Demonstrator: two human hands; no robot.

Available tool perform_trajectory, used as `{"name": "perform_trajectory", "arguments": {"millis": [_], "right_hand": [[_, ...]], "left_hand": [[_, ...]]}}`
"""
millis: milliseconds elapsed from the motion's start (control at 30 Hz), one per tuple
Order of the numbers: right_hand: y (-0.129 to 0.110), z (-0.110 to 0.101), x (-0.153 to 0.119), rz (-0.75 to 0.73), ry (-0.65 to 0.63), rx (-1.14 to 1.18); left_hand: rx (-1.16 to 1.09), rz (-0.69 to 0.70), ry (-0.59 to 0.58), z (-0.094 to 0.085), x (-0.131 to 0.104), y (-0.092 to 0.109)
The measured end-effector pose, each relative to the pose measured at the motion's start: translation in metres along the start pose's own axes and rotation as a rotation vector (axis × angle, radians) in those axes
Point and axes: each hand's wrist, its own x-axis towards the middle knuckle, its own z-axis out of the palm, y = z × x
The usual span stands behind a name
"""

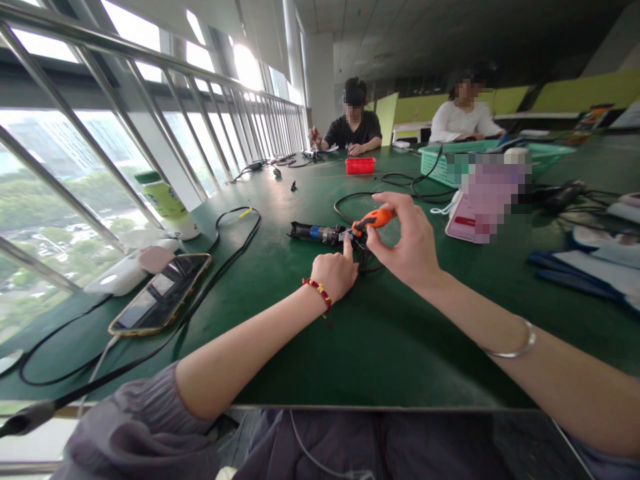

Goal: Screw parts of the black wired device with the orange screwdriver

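A black cylindrical device (320, 233) with a blue band and loose wiring at its right end lies on the green table in front of me. My left hand (334, 272) is at its right end, index finger stretched onto it and the other fingers curled; what lies under them is hidden. My right hand (411, 240) pinches the orange and black handle of a screwdriver (376, 219) between thumb and fingers. The screwdriver slants down to the left, its tip end by the device and my left index finger. Exactly where the tip sits is too small to tell.
A phone (161, 293), a white case (123, 270), a green-and-white cup (167, 203) and black cables stand left. Ahead is a red tray (360, 165); right are a green basket (440, 167), a pink phone (483, 207) and gloves (595, 267). Two people sit across the table.
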Motion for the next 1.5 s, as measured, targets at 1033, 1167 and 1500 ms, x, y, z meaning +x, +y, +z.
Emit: {"name": "perform_trajectory", "arguments": {"millis": [1033, 1167, 1500], "right_hand": [[-0.0005, -0.0003, -0.0003, 0.068, -0.036, 0.010], [0.0013, -0.0009, -0.0001, 0.036, -0.019, 0.039], [0.0016, -0.0001, 0.0005, 0.055, 0.004, 0.035]], "left_hand": [[-0.006, 0.001, -0.026, -0.0023, -0.0003, -0.0005], [-0.005, -0.002, -0.036, -0.0038, -0.0007, -0.0006], [-0.029, 0.008, -0.026, -0.0049, -0.0030, -0.0091]]}}
